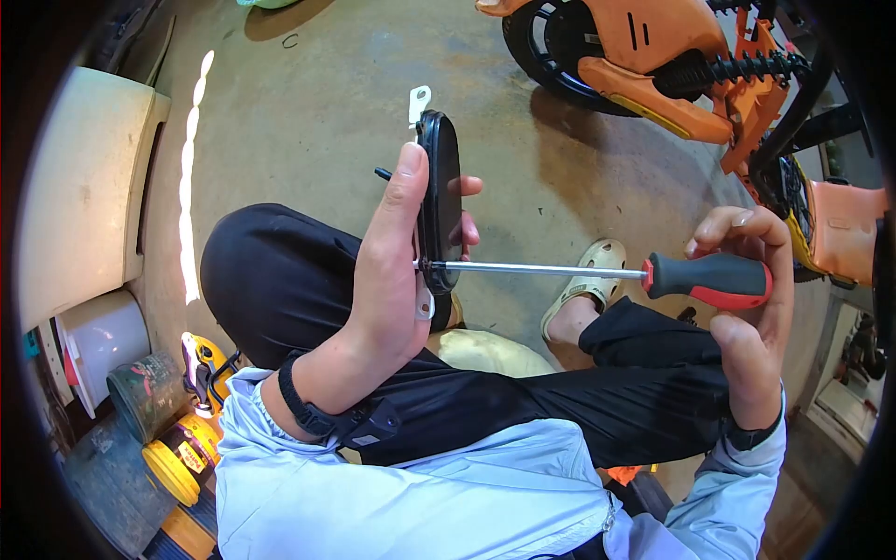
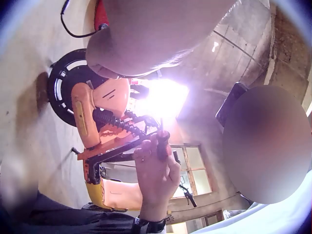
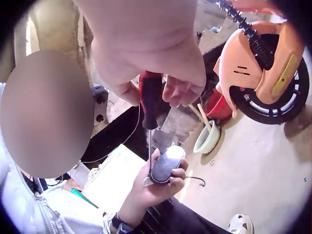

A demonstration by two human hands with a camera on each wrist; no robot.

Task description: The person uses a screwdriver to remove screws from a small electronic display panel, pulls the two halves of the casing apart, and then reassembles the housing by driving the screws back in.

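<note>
In the head view my left hand [image 1: 383, 271] grips a flat, black oval part [image 1: 441, 196] on its edge, thumb on the near side and fingers behind. White metal tabs with holes, one of them an upper tab [image 1: 419, 101], stick out at its ends. My right hand [image 1: 780, 303] curls its fingers round the red-and-black handle of a screwdriver [image 1: 711, 280]. The shaft runs level to the left, its tip at the part's lower end, near a small screw spot. From the right wrist view, the part's glossy face [image 3: 169, 163] shows beside the shaft.
An orange electric bike [image 1: 653, 47] stands at upper right. A white cabinet [image 1: 89, 187], stacked buckets and a yellow tub [image 1: 182, 457] line the left. A clog [image 1: 588, 280] on my foot rests on the concrete floor. A pale green bowl [image 3: 207, 139] shows in the right wrist view.
</note>
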